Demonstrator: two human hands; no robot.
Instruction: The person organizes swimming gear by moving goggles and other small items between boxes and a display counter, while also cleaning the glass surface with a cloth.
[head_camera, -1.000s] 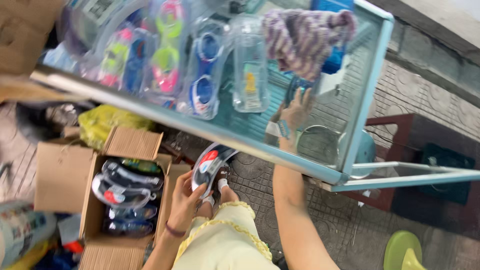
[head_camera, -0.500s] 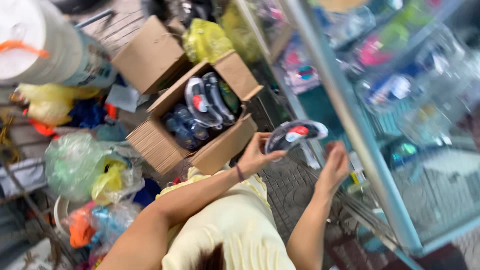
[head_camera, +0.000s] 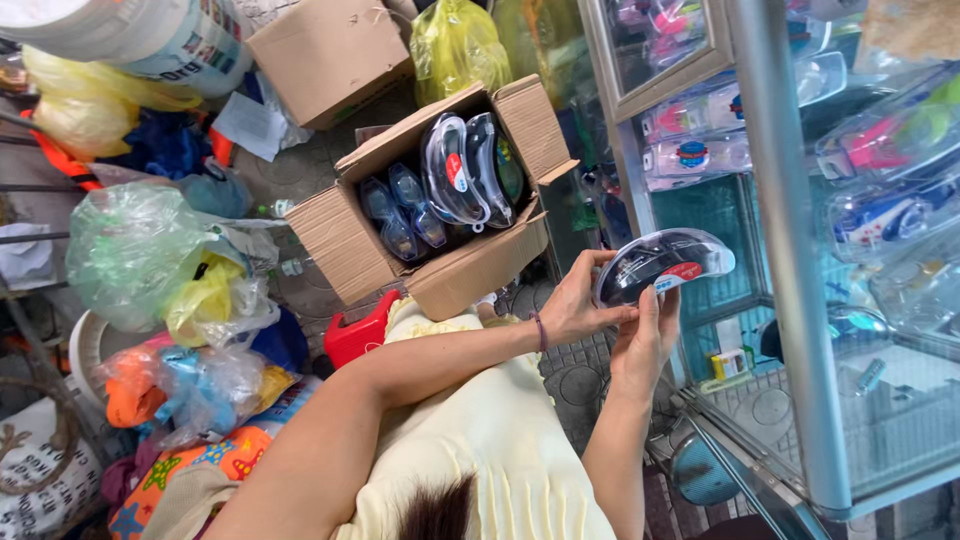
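The clear plastic goggle case (head_camera: 663, 264) sits in front of the person's chest, held at its lower edge, its domed face turned toward the glass display cabinet (head_camera: 790, 300); dark goggles and a red label show through the shell. The left hand (head_camera: 575, 305) is closed on the case's left end, thumb on top and fingers curled beneath; the right hand (head_camera: 648, 335) is closed on the underside near the middle, fingertips pressed against the shell. The case's right end is near the cabinet's upright metal post (head_camera: 775, 200), apart from it; whether the cabinet door stands open at that point cannot be told. Just to the left and above, an open cardboard box (head_camera: 440, 230) stands tilted on the ground with its flaps spread; more cased goggles (head_camera: 465, 175) stand on edge inside it, filling most of the opening. Open room lies between the box's front wall and the hands. A red plastic piece (head_camera: 360, 335) lies just beside the box's lower corner. Further left, plastic bags (head_camera: 150, 260) are heaped closely together; a closed cardboard box (head_camera: 320, 60) and a yellow bag (head_camera: 455, 45) lie behind; the floor is paved tile (head_camera: 575, 385).
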